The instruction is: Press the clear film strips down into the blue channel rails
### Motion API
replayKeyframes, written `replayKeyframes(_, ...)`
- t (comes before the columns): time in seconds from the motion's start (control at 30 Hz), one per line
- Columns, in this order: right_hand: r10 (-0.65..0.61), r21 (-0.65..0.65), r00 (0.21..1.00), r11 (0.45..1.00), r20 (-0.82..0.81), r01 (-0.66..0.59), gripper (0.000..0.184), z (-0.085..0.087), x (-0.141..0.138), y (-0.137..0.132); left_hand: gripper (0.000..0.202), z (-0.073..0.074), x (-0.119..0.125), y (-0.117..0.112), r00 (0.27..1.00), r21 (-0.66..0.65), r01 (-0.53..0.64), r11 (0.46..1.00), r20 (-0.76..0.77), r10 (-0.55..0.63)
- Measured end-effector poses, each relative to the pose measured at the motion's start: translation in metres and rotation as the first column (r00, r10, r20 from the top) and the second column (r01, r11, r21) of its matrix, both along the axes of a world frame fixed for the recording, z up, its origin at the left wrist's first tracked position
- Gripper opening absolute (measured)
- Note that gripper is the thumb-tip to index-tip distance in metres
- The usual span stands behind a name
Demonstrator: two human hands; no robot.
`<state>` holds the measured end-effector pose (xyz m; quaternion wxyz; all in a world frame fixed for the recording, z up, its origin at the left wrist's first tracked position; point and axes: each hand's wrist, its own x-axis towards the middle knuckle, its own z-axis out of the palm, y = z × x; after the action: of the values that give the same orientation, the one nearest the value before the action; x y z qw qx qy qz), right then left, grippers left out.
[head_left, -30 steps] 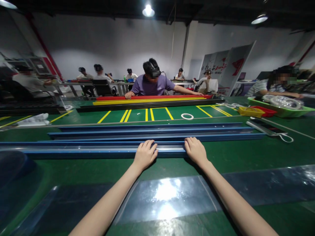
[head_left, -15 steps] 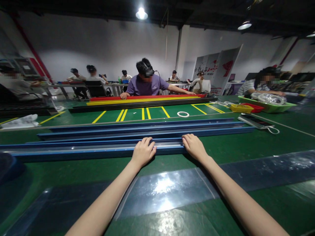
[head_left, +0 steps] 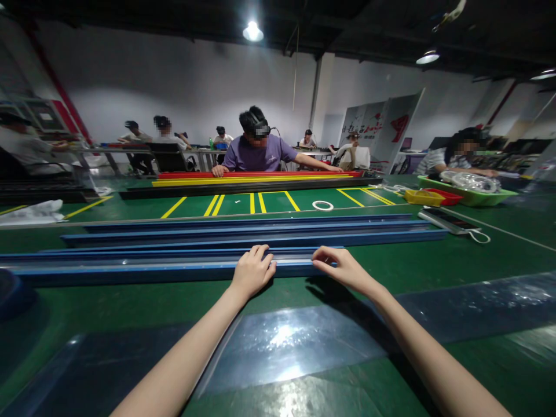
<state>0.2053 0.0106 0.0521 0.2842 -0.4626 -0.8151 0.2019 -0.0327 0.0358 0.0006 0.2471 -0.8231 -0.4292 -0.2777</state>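
Note:
A long blue channel rail (head_left: 143, 269) lies across the green table in front of me, with a clear strip along its top. My left hand (head_left: 252, 272) rests on the rail, fingers curled over its top edge. My right hand (head_left: 341, 267) is raised slightly above the rail's right end, thumb and fingers pinched on the end of the clear strip or the rail's tip; which one I cannot make out. More blue rails (head_left: 260, 231) lie parallel just behind.
A clear plastic sheet (head_left: 286, 341) covers the table near me. A white ring (head_left: 322, 205) and a power strip (head_left: 447, 222) lie further back. A person in purple (head_left: 260, 152) works at red, yellow and black rails opposite. Green and yellow trays (head_left: 471, 194) stand at the right.
My right hand has lifted off the rail's end and gone from lying flat to a pinch. My left hand has stayed on the rail.

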Motion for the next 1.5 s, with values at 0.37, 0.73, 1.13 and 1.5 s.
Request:
replayKeyframes(0.37,0.348,-0.574,0.917,0.799,0.195,-0.181,0.033,-0.007,-0.003,-0.008,0.026,0.002,0.000,-0.002,1.000,-0.030,-0.007,1.000,-0.006,0.007)
replayKeyframes(0.73,0.306,-0.485,0.907,0.864,0.288,-0.138,0.023,-0.011,-0.007,-0.010,0.027,0.006,0.000,-0.001,0.999,-0.104,-0.005,0.995,-0.033,0.002)
replayKeyframes(1.13,0.245,-0.518,0.962,0.842,0.118,-0.151,0.014,-0.018,-0.004,-0.005,0.024,0.065,0.006,-0.021,0.994,-0.506,0.110,0.856,0.034,-0.108)
replayKeyframes(1.5,0.246,-0.472,0.967,0.862,0.070,-0.185,0.005,-0.007,-0.002,-0.006,0.033,0.062,0.011,-0.024,0.974,-0.912,0.204,0.357,0.151,-0.171)
